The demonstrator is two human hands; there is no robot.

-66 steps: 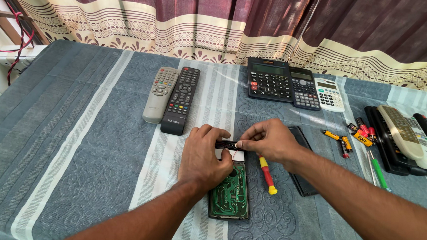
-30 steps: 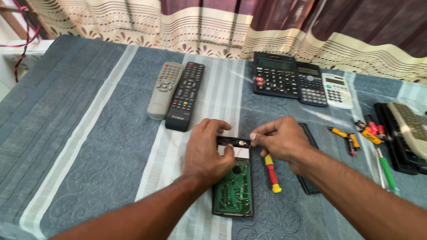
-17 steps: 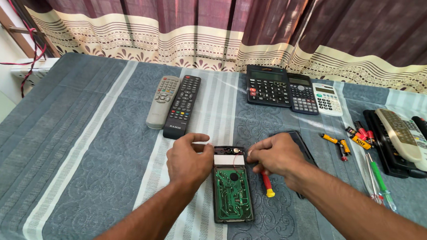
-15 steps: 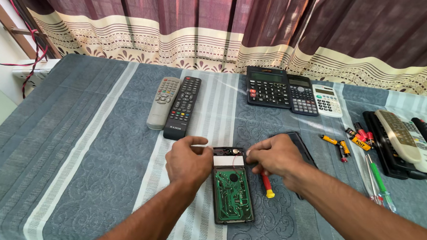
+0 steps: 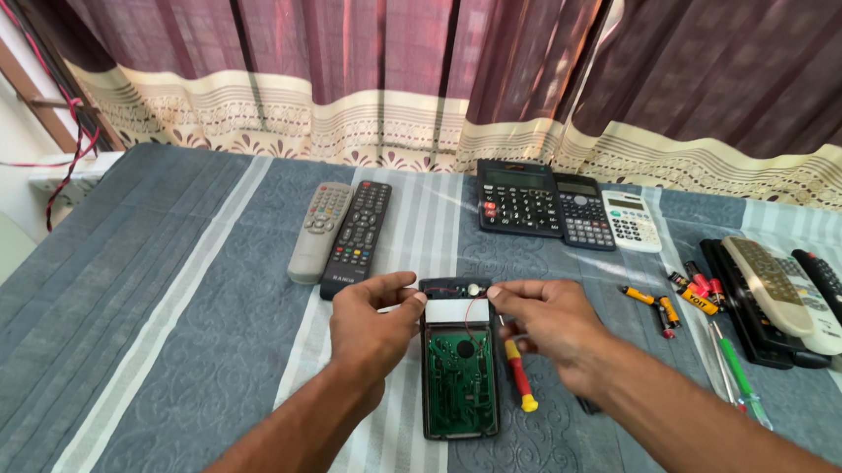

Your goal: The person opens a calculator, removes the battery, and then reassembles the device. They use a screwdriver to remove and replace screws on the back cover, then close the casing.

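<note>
Grey-blue striped tablecloth (image 5: 186, 349), maroon curtains (image 5: 376, 36) behind.

On the tabletop (image 5: 137, 345): one opened calculator (image 5: 461, 368) with its green circuit board bared, three closed calculators — a large black one (image 5: 517, 197), a smaller dark one (image 5: 582, 211) and a white one (image 5: 631, 221) — and two remote controls at left, one grey (image 5: 319, 231), one black (image 5: 356, 237). At right, a cluster of remote controls (image 5: 792, 297), at least three. One red-and-yellow screwdriver (image 5: 518, 373), one green-handled screwdriver (image 5: 740, 367). Several loose batteries (image 5: 686, 295), too small to count exactly.
</note>
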